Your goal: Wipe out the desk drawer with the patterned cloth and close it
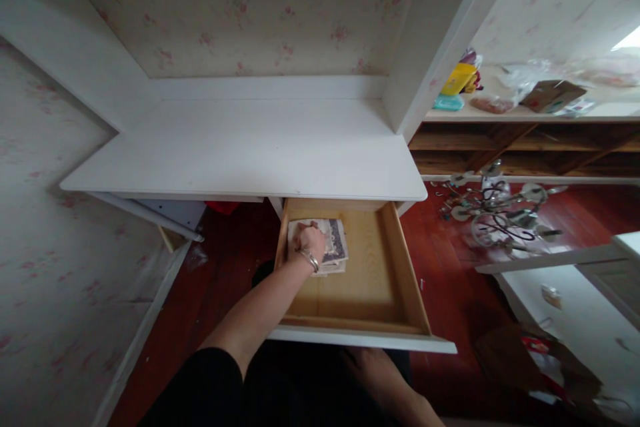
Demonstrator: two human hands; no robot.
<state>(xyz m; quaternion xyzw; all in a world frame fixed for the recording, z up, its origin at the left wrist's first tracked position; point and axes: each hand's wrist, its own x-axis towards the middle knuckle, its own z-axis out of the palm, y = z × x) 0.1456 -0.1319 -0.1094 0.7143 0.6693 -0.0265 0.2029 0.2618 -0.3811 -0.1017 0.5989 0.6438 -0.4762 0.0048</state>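
A white-fronted wooden drawer [370, 267] is pulled out below the white desk top [270, 147]. Inside it, at the left, lies a small stack of flat, pale pieces like booklets, the top one [337, 240] with a dark patterned border. My left hand [309, 241], a bracelet at its wrist, is closed over the left part of this stack; its fingertips are mostly hidden. Below the drawer front [360, 339], my right hand [373, 368] rests on dark clothing, fingers loosely extended and partly in shadow. I see nothing held in it.
On the red wooden floor to the right lies a chandelier [500, 207] with curved arms. Low wooden shelving [500, 140] stands behind it, bags and a yellow item [459, 79] on top. A white furniture piece [550, 300] is at right. Flowered wall [55, 227] bounds the left.
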